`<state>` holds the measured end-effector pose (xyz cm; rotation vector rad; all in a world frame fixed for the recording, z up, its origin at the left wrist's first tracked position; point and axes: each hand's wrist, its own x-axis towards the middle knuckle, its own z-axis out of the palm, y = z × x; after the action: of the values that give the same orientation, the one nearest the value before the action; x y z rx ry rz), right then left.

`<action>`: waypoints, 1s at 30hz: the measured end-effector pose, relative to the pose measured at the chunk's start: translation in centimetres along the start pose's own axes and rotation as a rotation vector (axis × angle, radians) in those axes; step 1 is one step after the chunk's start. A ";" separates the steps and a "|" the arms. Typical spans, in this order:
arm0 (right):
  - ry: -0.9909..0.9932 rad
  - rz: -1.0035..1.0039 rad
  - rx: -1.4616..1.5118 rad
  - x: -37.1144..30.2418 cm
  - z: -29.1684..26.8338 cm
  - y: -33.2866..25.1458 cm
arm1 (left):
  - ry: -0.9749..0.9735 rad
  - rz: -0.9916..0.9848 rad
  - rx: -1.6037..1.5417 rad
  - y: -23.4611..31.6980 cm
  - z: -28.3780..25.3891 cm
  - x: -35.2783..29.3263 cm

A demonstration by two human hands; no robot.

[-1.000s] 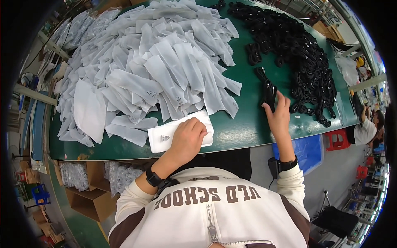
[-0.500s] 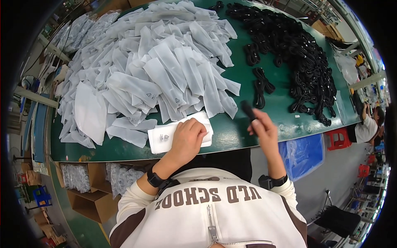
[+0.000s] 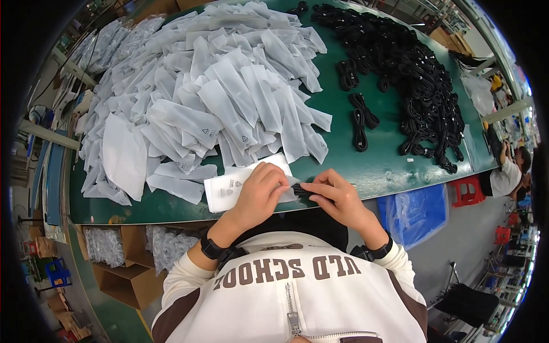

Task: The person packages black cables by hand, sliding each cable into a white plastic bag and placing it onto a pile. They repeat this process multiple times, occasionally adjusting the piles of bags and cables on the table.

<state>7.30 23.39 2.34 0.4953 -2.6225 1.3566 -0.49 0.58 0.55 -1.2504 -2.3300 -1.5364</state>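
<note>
Near the table's front edge lies a stack of flat white plastic bags (image 3: 219, 192) with small dark print. My left hand (image 3: 255, 195) rests over the right part of this stack, its fingers pinching the open end of the top bag. Just right of it, my right hand (image 3: 337, 200) grips a coiled black cable (image 3: 299, 190). One end of the cable bundle is at the mouth of the bag; how far inside it reaches is hidden by my fingers. Both hands are closed and nearly touching.
A large heap of white bags (image 3: 229, 86) covers the table's left and middle. Black cable bundles (image 3: 429, 97) pile up at the right, with a few loose bundles (image 3: 359, 128) closer in. Below stand a blue bin (image 3: 423, 214), a red stool (image 3: 469, 192) and cardboard boxes (image 3: 128, 283).
My right hand has moved left with the black cable, from above the table edge to beside my left hand. The left hand has stayed at the stack, its fingers now lifting the bag's edge.
</note>
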 end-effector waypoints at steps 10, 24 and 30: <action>0.071 0.184 0.132 0.9 1.3 0.6 | -0.043 0.064 0.036 0.8 -0.4 1.9; 0.321 -0.257 0.083 5.3 -2.3 -0.4 | 0.041 -0.527 -0.994 -0.8 -6.0 9.5; 0.207 0.019 -0.319 6.6 -3.3 0.5 | 0.383 -0.199 -0.048 -3.1 -10.4 10.4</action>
<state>0.86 24.87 5.69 0.2691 -2.6032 0.9104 -13.09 -2.19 8.37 -0.6687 -2.2242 -1.7183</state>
